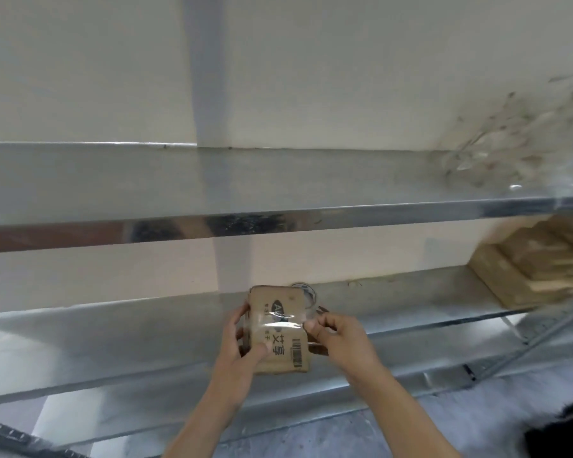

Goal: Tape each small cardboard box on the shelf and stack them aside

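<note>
Brown cardboard makes up the small box (277,328) held up in front of the lower shelf (113,328), at the centre bottom of the head view. Its top face carries black print: a dark oval logo whose first letter looks like "A", some Chinese characters too blurred to read surely, and a barcode near the right corner. A strip of clear tape (280,320) runs across the middle of the box and shines in the light.

Left hand (240,338) grips the box from its left side, thumb on the top face near the print and fingers curled round the edge. Right hand (339,335) pinches the tape end at the box's right edge between thumb and fingers, the rest of its fingers curled. Just behind the box a tape roll (306,292) peeks out, partly hidden; whether it rests on the shelf cannot be told.

Far right on the same shelf sits a blurred stack of boxes (536,262), well apart from the hands. An upper shelf (212,183) of grey metal spans the frame above.
</note>
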`<state>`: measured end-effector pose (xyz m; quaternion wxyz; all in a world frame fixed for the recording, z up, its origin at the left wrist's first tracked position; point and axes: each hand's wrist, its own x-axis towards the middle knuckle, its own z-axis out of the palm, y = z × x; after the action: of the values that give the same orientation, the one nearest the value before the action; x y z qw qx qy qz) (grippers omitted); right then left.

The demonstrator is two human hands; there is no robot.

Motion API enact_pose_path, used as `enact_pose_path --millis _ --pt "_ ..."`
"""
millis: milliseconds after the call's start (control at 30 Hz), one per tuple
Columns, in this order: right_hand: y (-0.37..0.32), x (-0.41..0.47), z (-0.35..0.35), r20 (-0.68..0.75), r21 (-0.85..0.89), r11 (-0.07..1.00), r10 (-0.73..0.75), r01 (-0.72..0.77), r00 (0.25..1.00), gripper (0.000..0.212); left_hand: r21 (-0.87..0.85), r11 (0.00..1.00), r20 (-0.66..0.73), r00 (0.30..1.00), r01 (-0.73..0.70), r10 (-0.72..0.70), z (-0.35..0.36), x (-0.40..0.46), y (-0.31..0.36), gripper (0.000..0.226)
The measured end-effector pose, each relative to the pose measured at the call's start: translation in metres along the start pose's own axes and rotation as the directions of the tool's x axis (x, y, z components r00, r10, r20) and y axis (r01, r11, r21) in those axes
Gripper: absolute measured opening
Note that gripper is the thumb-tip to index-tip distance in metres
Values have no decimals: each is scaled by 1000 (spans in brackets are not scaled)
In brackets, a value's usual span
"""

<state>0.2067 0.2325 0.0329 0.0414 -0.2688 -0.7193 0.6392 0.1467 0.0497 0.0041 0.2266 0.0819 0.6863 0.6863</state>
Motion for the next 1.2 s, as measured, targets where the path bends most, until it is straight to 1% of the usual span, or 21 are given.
enact_pose_path --millis 33,67,133,200,233,267,333,400,467,567,633,767,833,900,933,1033,1067,1100,1167,1200 --pt "0 -6 -9 -15 108 994 14 -12 1000 19 0 1000 0 1000 -15 15 13 -2 3 67" --pt "0 -13 -19 -40 180 984 8 -1 999 19 -2 1000 -1 1000 -26 26 27 -3 5 64" --pt "5 -25 -41 -114 237 969 -42 68 993 25 0 1000 -19 999 -31 31 58 -6 8 61" --pt "15 -37 -68 -165 207 966 -120 153 979 31 18 999 -54 998 -32 33 91 -8 10 63" --pt "19 -45 -84 -166 183 966 -156 185 974 30 24 999 -55 998 -30 31 110 -9 8 68" --pt "23 -53 -102 -158 153 965 -189 214 969 28 14 999 -40 999 -32 32 130 -9 3 72" --pt "34 -69 -144 -172 106 959 -243 263 955 28 2 999 -14 999 -38 38 179 -14 -5 73" --pt "45 -85 -192 -234 99 955 -250 279 939 30 14 999 19 999 -50 50 234 -29 -1 71" --pt "59 -97 -240 -292 130 954 -224 271 930 32 22 997 48 997 -68 67 290 -42 4 68" --pt "71 -111 -308 -351 168 952 -184 256 918 38 17 991 74 988 -134 133 366 -56 12 58" --pt "70 -118 -346 -375 169 950 -184 262 909 46 6 984 72 982 -178 177 412 -62 19 60" --pt "63 -116 -415 -403 113 954 -212 278 890 63 -47 972 70 970 -229 232 491 -62 38 46" --pt "55 -110 -445 -438 51 957 -235 285 868 64 -50 966 123 958 -255 259 521 -53 45 50" --pt "47 -104 -474 -461 -20 958 -262 286 848 61 -62 964 207 942 -258 265 546 -42 52 52" --pt "44 -101 -488 -473 -42 959 -266 280 840 54 -61 962 244 931 -267 273 556 -37 56 53" --pt "37 -84 -524 -492 -47 967 -239 249 837 22 -95 962 357 894 -256 273 584 -15 62 55" --pt "36 -76 -534 -493 -45 972 -223 231 841 19 -98 968 380 890 -231 251 592 -5 61 56" --pt "35 -67 -543 -494 -45 977 -205 210 845 23 -103 973 403 885 -208 233 601 8 58 57" --pt "34 -46 -560 -509 -46 985 -164 164 845 37 -87 977 440 873 -192 211 615 35 53 57" --pt "33 -35 -567 -512 -40 988 -146 146 847 37 -67 980 458 866 -188 198 622 49 51 56"
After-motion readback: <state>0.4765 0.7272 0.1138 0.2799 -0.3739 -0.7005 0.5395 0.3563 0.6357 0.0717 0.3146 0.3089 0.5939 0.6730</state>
